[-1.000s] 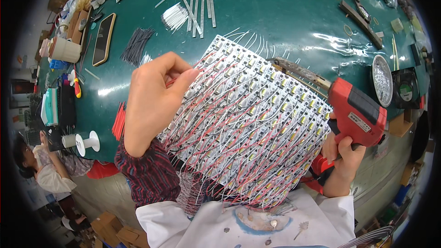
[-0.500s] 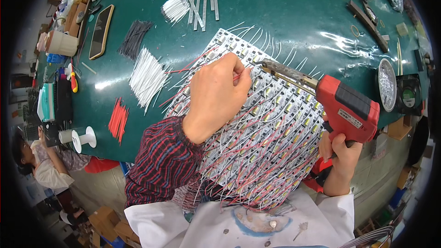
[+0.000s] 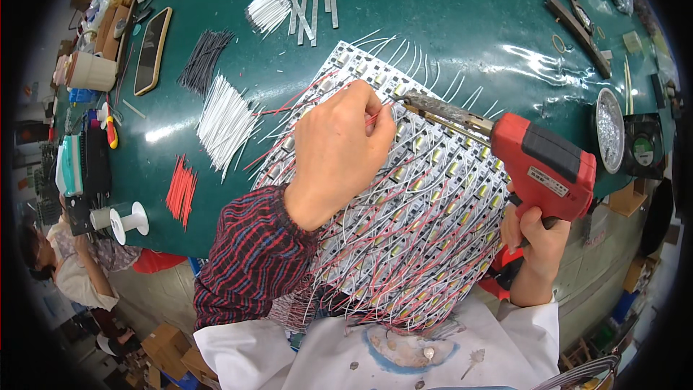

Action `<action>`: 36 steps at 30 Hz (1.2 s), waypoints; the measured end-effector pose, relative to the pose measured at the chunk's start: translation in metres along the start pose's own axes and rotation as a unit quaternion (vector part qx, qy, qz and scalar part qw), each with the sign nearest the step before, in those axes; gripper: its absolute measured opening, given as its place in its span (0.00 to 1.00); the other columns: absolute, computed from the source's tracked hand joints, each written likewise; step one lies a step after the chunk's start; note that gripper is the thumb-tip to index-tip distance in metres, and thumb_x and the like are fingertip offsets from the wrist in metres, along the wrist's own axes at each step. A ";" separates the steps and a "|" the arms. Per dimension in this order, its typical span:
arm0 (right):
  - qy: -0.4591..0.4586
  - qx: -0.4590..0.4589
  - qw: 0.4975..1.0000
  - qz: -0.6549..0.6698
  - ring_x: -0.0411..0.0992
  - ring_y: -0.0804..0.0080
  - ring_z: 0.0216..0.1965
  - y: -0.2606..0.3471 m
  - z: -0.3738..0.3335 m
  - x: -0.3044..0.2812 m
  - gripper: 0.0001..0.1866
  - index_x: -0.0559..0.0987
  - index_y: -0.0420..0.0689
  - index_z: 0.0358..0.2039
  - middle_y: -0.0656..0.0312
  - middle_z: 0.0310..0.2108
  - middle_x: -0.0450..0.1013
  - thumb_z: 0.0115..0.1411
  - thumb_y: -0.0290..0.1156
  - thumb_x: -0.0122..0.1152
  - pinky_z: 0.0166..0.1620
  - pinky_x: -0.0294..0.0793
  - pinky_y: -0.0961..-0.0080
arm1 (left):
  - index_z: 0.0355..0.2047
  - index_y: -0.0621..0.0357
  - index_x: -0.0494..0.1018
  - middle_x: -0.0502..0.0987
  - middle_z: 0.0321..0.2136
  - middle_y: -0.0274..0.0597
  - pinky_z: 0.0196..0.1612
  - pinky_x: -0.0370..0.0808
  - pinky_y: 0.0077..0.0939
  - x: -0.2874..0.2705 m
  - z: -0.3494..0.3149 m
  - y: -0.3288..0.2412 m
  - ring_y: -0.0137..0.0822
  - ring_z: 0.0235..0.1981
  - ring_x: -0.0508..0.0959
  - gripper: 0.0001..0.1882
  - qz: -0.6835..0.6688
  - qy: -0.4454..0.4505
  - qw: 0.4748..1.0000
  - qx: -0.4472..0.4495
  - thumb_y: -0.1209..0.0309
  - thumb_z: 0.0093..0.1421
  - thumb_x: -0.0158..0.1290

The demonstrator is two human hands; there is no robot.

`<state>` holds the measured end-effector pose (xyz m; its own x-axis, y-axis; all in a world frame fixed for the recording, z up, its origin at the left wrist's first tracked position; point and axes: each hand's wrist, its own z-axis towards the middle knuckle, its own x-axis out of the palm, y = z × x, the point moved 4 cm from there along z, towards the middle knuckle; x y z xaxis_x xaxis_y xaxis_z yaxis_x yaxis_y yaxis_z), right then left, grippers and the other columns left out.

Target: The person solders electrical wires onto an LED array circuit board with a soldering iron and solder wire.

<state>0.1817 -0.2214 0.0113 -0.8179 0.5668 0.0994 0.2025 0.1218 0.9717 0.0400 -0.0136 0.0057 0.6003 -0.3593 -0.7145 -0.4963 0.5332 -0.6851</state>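
Observation:
A panel of white circuit boards (image 3: 426, 209) with rows of small yellow parts lies before me, many red, white and black wires soldered along it. My left hand (image 3: 343, 144) is over its upper left part, thumb and fingers pinched on a red wire (image 3: 372, 120). My right hand (image 3: 538, 235) grips the handle of a red and black soldering gun (image 3: 545, 166). The gun's dark tip points left and meets the board just beside my left fingertips. The exact joint under the tip is too small to make out.
Bundles of white wires (image 3: 227, 124), black wires (image 3: 206, 61) and red wires (image 3: 181, 191) lie on the green table at left. Metal strips (image 3: 315, 0) lie at the back. A phone (image 3: 153, 50) and a solder spool (image 3: 130, 222) are left; a metal bowl (image 3: 608, 130) stands right.
The view has shifted slightly, so the table items sit a little farther left. Both hands keep their holds, with the gun's tip still at the board beside my left fingers.

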 end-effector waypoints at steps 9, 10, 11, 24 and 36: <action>-0.005 0.027 0.999 0.018 0.63 0.79 0.13 -0.004 -0.004 -0.002 0.16 0.66 0.35 0.41 0.62 0.17 0.66 0.53 0.25 0.58 0.15 0.61 0.83 | 0.18 0.62 0.67 0.68 0.10 0.38 0.17 0.62 0.23 0.001 0.000 -0.001 0.29 0.12 0.67 0.09 0.018 -0.024 0.999 0.027 0.73 0.49 0.55; -0.001 0.029 1.000 0.004 0.63 0.79 0.13 -0.004 -0.004 -0.003 0.17 0.66 0.35 0.41 0.63 0.17 0.66 0.52 0.24 0.58 0.15 0.61 0.83 | 0.18 0.62 0.67 0.67 0.10 0.37 0.17 0.62 0.23 0.001 0.000 -0.002 0.29 0.12 0.67 0.09 0.018 -0.025 0.999 0.027 0.73 0.49 0.55; -0.002 0.029 1.000 0.004 0.63 0.79 0.13 -0.003 -0.004 -0.003 0.17 0.66 0.35 0.41 0.63 0.17 0.66 0.52 0.24 0.58 0.15 0.61 0.83 | 0.18 0.62 0.67 0.67 0.10 0.37 0.17 0.62 0.23 0.001 0.000 -0.002 0.29 0.11 0.66 0.09 0.018 -0.026 0.999 0.028 0.73 0.48 0.55; -0.023 0.021 0.997 0.073 0.61 0.79 0.11 -0.003 -0.007 -0.003 0.31 0.60 0.35 0.50 0.60 0.16 0.65 0.51 0.33 0.64 0.14 0.59 0.83 | 0.18 0.64 0.67 0.65 0.10 0.35 0.17 0.59 0.20 0.002 0.000 -0.002 0.23 0.12 0.63 0.08 0.004 -0.018 1.000 0.014 0.75 0.49 0.55; -0.028 0.017 0.997 0.066 0.62 0.78 0.12 -0.001 -0.012 -0.006 0.32 0.60 0.36 0.50 0.59 0.18 0.66 0.50 0.34 0.64 0.14 0.59 0.83 | 0.19 0.65 0.68 0.67 0.11 0.36 0.18 0.61 0.19 0.000 0.000 -0.002 0.22 0.14 0.64 0.08 0.000 -0.014 1.000 0.004 0.75 0.50 0.54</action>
<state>0.1800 -0.2346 0.0118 -0.7520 0.6236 0.2134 0.3253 0.0695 0.9431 0.0413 -0.0143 0.0065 0.6176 -0.3371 -0.7106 -0.4917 0.5398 -0.6833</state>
